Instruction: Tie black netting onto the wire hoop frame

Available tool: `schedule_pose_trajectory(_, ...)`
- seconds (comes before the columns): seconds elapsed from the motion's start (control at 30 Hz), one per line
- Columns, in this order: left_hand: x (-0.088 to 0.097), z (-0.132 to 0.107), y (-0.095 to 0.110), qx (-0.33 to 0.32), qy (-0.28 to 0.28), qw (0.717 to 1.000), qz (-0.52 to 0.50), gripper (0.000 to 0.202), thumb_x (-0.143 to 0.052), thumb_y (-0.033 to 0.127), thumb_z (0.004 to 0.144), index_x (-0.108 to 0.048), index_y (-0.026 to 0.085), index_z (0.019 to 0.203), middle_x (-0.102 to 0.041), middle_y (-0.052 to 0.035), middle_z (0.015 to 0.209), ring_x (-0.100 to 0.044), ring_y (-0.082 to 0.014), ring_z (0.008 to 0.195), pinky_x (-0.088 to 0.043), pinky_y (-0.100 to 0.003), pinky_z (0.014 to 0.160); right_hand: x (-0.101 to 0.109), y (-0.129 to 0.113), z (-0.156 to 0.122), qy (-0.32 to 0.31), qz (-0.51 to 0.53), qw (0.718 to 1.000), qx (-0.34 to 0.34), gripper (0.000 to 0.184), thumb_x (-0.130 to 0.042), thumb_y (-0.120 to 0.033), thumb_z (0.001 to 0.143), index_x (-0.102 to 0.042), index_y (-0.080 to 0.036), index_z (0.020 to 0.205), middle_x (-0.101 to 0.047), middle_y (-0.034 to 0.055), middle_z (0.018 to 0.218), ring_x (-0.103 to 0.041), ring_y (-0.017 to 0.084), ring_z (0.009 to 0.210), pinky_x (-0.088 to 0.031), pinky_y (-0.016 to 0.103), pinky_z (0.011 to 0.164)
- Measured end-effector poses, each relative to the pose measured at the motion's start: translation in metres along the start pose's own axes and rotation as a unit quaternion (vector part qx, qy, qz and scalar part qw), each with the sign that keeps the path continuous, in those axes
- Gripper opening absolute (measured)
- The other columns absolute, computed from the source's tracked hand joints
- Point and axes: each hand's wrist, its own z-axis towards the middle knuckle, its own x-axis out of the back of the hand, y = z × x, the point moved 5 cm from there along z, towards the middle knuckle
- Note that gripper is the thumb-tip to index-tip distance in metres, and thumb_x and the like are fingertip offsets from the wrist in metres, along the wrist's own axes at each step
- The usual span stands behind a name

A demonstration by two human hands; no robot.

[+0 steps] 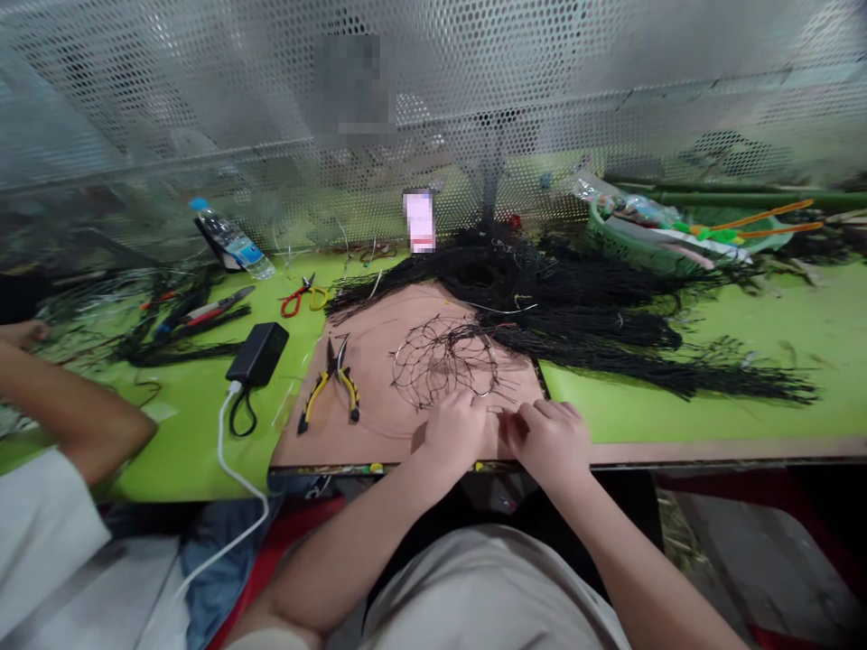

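A roundish tangle of thin, dark strands (443,357), without a clear long axis, is spread on a pinkish-brown mat (379,311), just beyond the left hand (457,429) and farther from the right hand (550,435). Fingers are curled narrow; whether anything is pinched cannot be told. Clear packaging (647,210) and orange sticks (769,215) are held in a green basket (611,242).

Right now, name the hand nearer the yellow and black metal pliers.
Left: the left hand is right of the pliers, not touching them; the right hand is farther right.
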Motion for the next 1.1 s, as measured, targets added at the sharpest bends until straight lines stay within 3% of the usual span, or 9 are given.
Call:
schedule_pose_trajectory(0.17, -0.002, 0.006, 0.002, 0.028, -0.012, 1.0, -0.002, 0.017, -0.055, 0.018, 0.093, -0.071, 0.014, 0.089, -0.069, -0.0105, 0.086, -0.067, -0.0237, 0.082, -0.051, -0.033, 0.07, -0.005, -0.006, 0.004, 0.01, -0.014, 1.0, 0.003, 0.028, -0.06, -0.021, 0.085, -0.058, -0.02, 0.056, -0.058, 0.0051, 0.054, -0.053, 0.018, 0.055, -0.032, 0.033, 0.06)
schedule_pose_trajectory(0.37, -0.006, 0.007, 0.002, 0.042, -0.032, 0.999, 0.011, 0.021, -0.053, 0.021, 0.096, -0.071, 0.013, 0.089, -0.069, -0.0112, 0.086, -0.068, -0.0242, 0.083, -0.05, -0.033, 0.067, -0.01, -0.01, 0.01, -0.021, -0.017, 0.999, 0.022, 0.031, -0.055, -0.021, 0.091, -0.06, -0.02, 0.06, -0.062, 0.0063, 0.058, -0.053, 0.019, 0.058, -0.032, 0.034, 0.063)
schedule_pose_trajectory(0.6, -0.003, 0.003, -0.003, 0.037, 0.009, 0.999, 0.036, 0.016, -0.056, 0.021, 0.095, -0.07, 0.016, 0.089, -0.069, -0.0086, 0.088, -0.066, -0.0229, 0.083, -0.046, -0.032, 0.064, -0.008, 0.012, 0.004, -0.05, 0.044, 0.998, -0.006, 0.032, -0.062, -0.03, 0.092, -0.058, -0.021, 0.062, -0.06, 0.0032, 0.06, -0.055, 0.019, 0.063, -0.037, 0.032, 0.063)
schedule_pose_trajectory(0.73, -0.004, 0.003, -0.002, 0.031, 0.022, 0.998, 0.044, 0.016, -0.057, 0.022, 0.095, -0.071, 0.018, 0.089, -0.069, -0.0074, 0.087, -0.066, -0.0234, 0.083, -0.045, -0.034, 0.065, -0.009, 0.022, 0.004, -0.045, 0.085, 0.995, -0.036, 0.012, -0.064, -0.03, 0.091, -0.069, -0.021, 0.086, -0.07, 0.0063, 0.083, -0.06, 0.022, 0.077, -0.043, 0.033, 0.07)
schedule_pose_trajectory(0.8, -0.004, 0.003, -0.001, 0.027, 0.027, 0.998, 0.046, 0.017, -0.056, 0.022, 0.095, -0.071, 0.018, 0.089, -0.069, -0.0066, 0.086, -0.066, -0.0233, 0.082, -0.045, -0.034, 0.065, -0.012, 0.023, 0.008, -0.048, 0.106, 0.993, -0.026, 0.012, -0.063, -0.028, 0.091, -0.07, -0.019, 0.095, -0.071, 0.0078, 0.092, -0.06, 0.023, 0.084, -0.045, 0.034, 0.076)
schedule_pose_trajectory(0.93, -0.005, 0.004, -0.002, 0.028, 0.034, 0.998, 0.048, 0.015, -0.056, 0.019, 0.095, -0.07, 0.018, 0.088, -0.068, -0.0055, 0.085, -0.066, -0.0222, 0.081, -0.046, -0.034, 0.066, -0.019, 0.021, 0.016, -0.076, 0.131, 0.988, -0.014, 0.014, -0.06, -0.024, 0.093, -0.072, -0.019, 0.086, -0.07, 0.0057, 0.084, -0.059, 0.021, 0.08, -0.044, 0.033, 0.074)
schedule_pose_trajectory(1.1, -0.005, 0.003, -0.005, 0.03, 0.045, 0.998, 0.043, 0.016, -0.056, 0.02, 0.095, -0.069, 0.019, 0.086, -0.068, -0.0046, 0.084, -0.066, -0.0217, 0.081, -0.046, -0.034, 0.066, -0.02, 0.021, 0.014, -0.046, 0.115, 0.992, -0.023, 0.015, -0.063, -0.026, 0.092, -0.069, -0.019, 0.079, -0.066, 0.0042, 0.075, -0.058, 0.019, 0.074, -0.041, 0.03, 0.068)
